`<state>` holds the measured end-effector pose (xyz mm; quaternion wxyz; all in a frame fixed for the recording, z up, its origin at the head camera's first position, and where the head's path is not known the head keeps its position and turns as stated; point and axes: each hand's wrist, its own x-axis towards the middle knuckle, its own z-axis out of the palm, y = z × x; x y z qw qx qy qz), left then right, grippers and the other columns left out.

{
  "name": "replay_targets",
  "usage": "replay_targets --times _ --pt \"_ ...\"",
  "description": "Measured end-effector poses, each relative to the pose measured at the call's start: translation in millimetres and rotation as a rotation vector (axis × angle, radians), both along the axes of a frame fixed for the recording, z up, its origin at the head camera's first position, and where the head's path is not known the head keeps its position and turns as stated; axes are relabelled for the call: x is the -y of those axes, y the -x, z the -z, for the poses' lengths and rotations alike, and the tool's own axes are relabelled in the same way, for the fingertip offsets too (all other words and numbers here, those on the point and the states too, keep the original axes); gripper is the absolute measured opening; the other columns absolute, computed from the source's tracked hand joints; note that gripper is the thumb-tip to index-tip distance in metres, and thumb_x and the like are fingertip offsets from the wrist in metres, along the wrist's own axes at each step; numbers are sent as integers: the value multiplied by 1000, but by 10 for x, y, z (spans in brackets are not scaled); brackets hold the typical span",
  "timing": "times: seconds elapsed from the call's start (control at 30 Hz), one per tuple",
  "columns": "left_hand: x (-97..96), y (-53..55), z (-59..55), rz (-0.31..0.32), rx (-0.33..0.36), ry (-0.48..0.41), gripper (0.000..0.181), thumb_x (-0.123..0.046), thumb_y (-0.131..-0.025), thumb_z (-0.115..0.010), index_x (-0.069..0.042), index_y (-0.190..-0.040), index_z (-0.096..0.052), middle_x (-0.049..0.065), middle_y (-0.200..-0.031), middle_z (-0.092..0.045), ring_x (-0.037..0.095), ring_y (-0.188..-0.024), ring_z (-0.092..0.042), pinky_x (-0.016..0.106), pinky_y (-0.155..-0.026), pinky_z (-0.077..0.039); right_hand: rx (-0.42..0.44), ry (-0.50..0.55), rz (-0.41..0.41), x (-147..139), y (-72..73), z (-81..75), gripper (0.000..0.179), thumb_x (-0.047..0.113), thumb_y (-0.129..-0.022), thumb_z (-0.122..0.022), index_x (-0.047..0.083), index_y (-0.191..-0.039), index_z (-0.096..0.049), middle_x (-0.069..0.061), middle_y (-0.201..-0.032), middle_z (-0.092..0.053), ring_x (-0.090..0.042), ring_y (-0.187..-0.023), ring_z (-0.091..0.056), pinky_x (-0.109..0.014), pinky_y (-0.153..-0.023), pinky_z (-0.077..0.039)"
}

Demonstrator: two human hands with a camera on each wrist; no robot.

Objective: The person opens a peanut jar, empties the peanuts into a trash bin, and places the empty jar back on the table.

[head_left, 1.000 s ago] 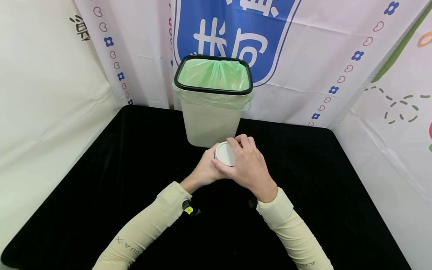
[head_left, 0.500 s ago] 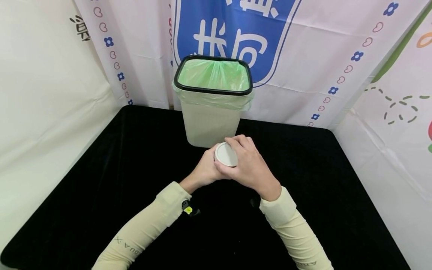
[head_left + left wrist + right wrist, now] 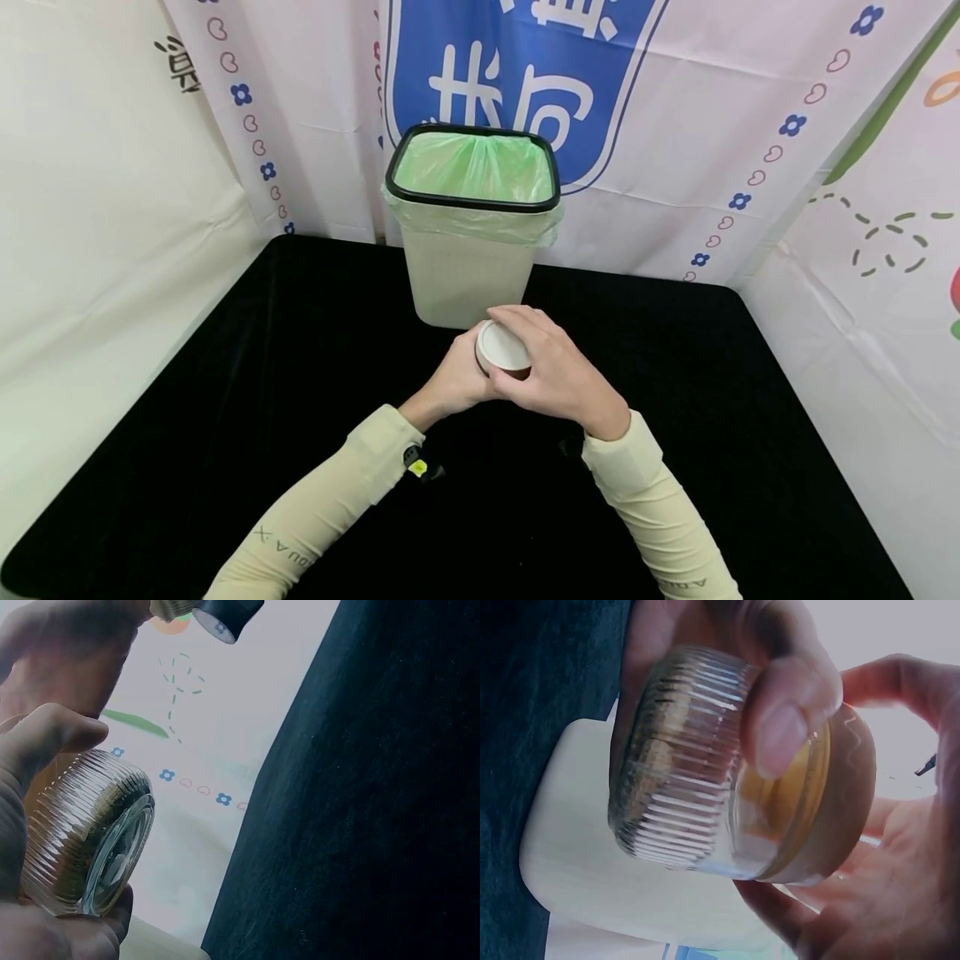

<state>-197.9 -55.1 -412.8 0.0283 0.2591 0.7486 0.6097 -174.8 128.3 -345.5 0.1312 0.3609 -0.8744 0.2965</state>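
Note:
A ribbed clear glass jar (image 3: 682,761) with brownish matter inside is held up over the table, topped by a pale round lid (image 3: 504,345). My left hand (image 3: 459,375) grips the jar's glass body, thumb on one side and fingers on the other. In the left wrist view, its thick clear base (image 3: 120,859) faces outward. My right hand (image 3: 558,367) grips the lid's rim with fingers at the far side and thumb at the near side. In the right wrist view, a yellowish band (image 3: 810,799) shows just below the lid.
A pale trash bin (image 3: 472,275) with a black rim and a green bag liner (image 3: 472,167) stands right behind the hands. Below lies the black tabletop (image 3: 300,375). Printed white curtains (image 3: 675,125) enclose the back and sides.
My right hand has turned around the lid, its wrist shifting slightly right and its fingers leftward over the far rim. More of the lid and its near side shows. My left hand has barely moved.

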Motion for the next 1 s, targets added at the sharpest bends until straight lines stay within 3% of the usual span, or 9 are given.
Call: replay_targets --times 0.1,0.2,0.33,0.53,0.77,1.0 --pt "-4 -3 2 -18 -9 12 86 -11 -80 -89 -5 -153 -45 16 -144 -62 31 -127 -64 49 -106 -55 34 -11 21 -18 -25 -37 75 40 -88 -79 19 -155 -52 -2 -160 -51 -22 -148 -48 -48 -118 -47" --pt "-15 -12 -1 -32 10 33 84 -11 -76 -92 -5 -149 -50 15 -137 -66 29 -120 -66 45 -101 -57 20 -16 92 -41 -57 -89 80 51 -87 -80 23 -156 -51 -2 -165 -45 -24 -151 -44 -53 -116 -48" --pt "-31 -23 -9 -52 16 52 80 -15 -73 -94 -8 -144 -55 11 -129 -70 25 -112 -69 41 -95 -59 -76 -28 210 -63 -88 -146 82 59 -86 -79 20 -154 -54 -5 -161 -50 -28 -145 -49 -58 -105 -51" --pt "-42 -27 -4 -62 22 59 80 -16 -73 -94 -9 -143 -56 11 -129 -70 24 -110 -69 39 -93 -60 -214 -50 335 -21 -124 -140 79 62 -84 -77 13 -145 -62 -8 -144 -61 -32 -124 -58 -52 -91 -53" --pt "-40 -32 -20 -77 18 63 76 -17 -73 -92 -5 -140 -57 15 -126 -70 27 -108 -69 39 -91 -60 -288 -40 403 96 -169 -92 76 61 -83 -77 5 -134 -68 -13 -127 -64 -34 -104 -61 -51 -84 -59" --pt "-34 -37 -16 -85 -2 85 80 -15 -74 -93 -1 -143 -55 18 -129 -68 31 -112 -67 44 -95 -58 -260 -59 409 145 -156 -18 74 60 -82 -80 3 -128 -70 -14 -120 -64 -35 -99 -60 -50 -75 -61"
